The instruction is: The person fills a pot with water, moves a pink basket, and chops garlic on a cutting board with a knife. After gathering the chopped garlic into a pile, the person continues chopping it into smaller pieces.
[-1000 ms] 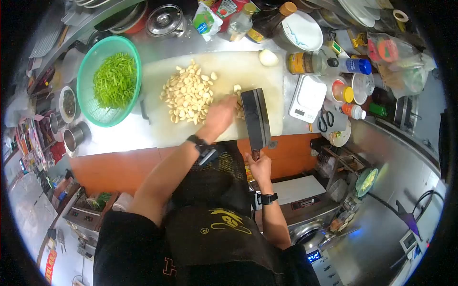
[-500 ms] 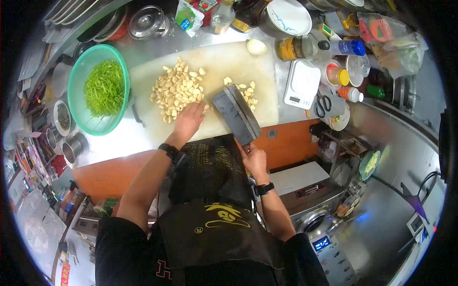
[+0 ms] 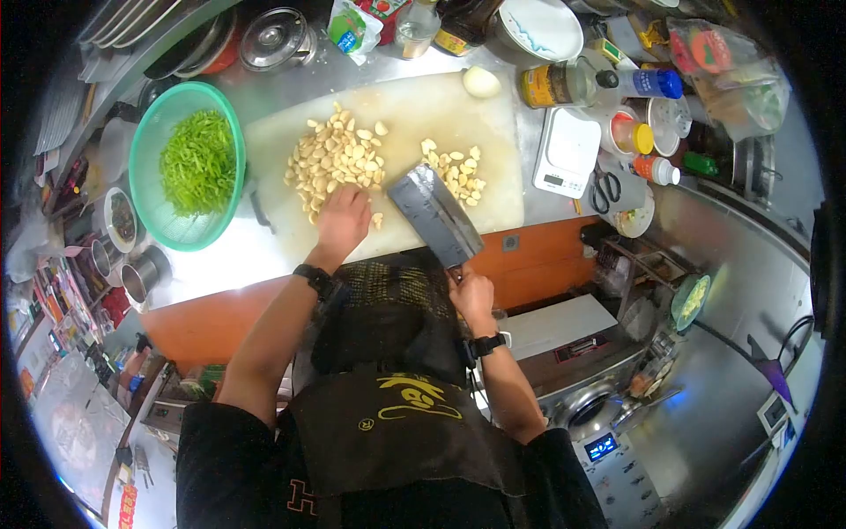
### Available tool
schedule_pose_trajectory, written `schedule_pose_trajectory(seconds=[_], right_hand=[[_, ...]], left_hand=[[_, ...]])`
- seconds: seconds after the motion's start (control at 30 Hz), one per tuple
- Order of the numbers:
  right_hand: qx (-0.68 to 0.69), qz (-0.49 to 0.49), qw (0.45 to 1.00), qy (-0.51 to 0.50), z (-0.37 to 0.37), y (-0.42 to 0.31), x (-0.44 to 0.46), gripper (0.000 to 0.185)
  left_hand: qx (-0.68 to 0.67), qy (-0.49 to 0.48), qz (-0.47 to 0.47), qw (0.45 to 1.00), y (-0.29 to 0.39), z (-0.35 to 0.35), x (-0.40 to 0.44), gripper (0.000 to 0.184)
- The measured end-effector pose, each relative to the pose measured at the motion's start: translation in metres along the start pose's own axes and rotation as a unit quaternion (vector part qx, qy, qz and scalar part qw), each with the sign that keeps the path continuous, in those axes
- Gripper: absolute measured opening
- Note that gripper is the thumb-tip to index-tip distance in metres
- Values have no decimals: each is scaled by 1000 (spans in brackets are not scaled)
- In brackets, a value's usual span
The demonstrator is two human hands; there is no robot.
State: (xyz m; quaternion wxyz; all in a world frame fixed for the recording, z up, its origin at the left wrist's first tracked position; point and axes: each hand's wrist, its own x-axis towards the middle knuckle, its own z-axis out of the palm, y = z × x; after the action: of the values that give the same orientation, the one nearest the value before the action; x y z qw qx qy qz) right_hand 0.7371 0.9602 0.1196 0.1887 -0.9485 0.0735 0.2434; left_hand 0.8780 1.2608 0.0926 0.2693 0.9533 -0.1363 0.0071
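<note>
Over the white cutting board (image 3: 264, 145), my left hand (image 3: 345, 219) rests at the lower edge of a pile of peeled garlic cloves (image 3: 330, 159). Its fingers are bent and close together; their tips touch the cloves, and whatever lies under them is hidden. One clove (image 3: 377, 220) lies apart, just right of that hand. Low at the board's front edge, my right hand (image 3: 474, 298) is closed round the handle of a cleaver (image 3: 434, 216). The broad blade slants up and left over the board, between the pile and a smaller group of garlic pieces (image 3: 463, 176).
A green colander (image 3: 139, 167) of shredded green vegetable stands left of the board. An onion-like white bulb (image 3: 481, 83) sits at its far right corner. To the right are a kitchen scale (image 3: 564, 154), scissors (image 3: 605, 189) and several jars. Bottles and a bowl (image 3: 551, 26) line the back.
My left hand has drawn slightly left onto the pile, its fingers more bent, leaving one clove beside it. The cleaver blade has tipped flatter. The whole view has shifted a little.
</note>
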Motion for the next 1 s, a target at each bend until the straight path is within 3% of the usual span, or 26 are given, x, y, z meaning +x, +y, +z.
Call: schedule_pose_trajectory(seconds=[0.2, 0.27, 0.37, 0.4, 0.6, 0.9, 1.0], right_hand=[[-12, -24, 999, -27, 38, 12, 12, 30], [-30, -36, 999, -25, 46, 19, 17, 32], [-53, -42, 998, -19, 58, 25, 25, 30], [-60, -40, 997, -18, 58, 25, 28, 29], [-18, -64, 997, -32, 63, 28, 32, 28], [-7, -29, 992, -121, 54, 23, 29, 27], [-15, -50, 995, -87, 55, 22, 37, 28]], left_hand=[[-43, 58, 5, 997, 40, 2, 66, 34], [30, -10, 39, 999, 48, 32, 96, 54], [121, -57, 90, 987, 52, 57, 115, 69], [112, -100, 63, 987, 55, 58, 118, 72], [74, -109, 73, 989, 54, 59, 120, 73], [158, -119, 86, 976, 54, 68, 120, 77], [151, -125, 82, 977, 54, 67, 118, 76]])
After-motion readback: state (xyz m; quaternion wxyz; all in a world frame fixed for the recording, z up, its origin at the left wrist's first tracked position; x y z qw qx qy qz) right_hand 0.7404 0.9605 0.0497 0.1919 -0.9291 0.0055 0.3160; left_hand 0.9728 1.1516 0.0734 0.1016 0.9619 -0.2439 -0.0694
